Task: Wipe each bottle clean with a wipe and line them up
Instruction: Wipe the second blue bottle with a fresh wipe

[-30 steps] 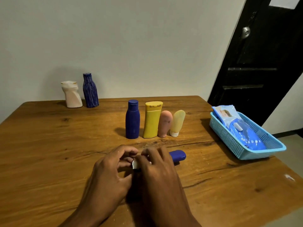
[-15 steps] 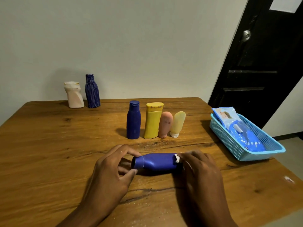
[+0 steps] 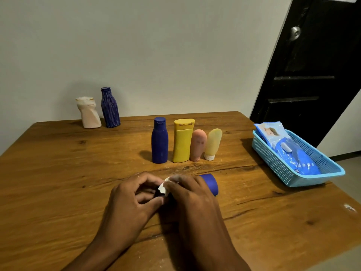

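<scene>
A blue bottle [image 3: 210,183] lies on its side near the middle of the wooden table [image 3: 58,173]; only its right end shows. My left hand [image 3: 132,200] grips its cap end, which is hidden. My right hand [image 3: 191,194] covers the body and pinches a white wipe [image 3: 163,187] against it. Behind stand a dark blue bottle [image 3: 159,140], a yellow bottle [image 3: 183,140], a pink tube [image 3: 198,145] and a pale yellow tube [image 3: 213,143] in a row, side by side.
A cream bottle [image 3: 88,112] and a striped blue bottle [image 3: 109,108] stand at the back left by the wall. A light blue basket [image 3: 273,159] with wipe packs [image 3: 293,151] sits at the right edge. A dark door [image 3: 312,65] is behind it.
My right hand slid with the wipe from the bottle's right end back left to the cap end, covering most of the bottle. My left hand stayed on the cap end.
</scene>
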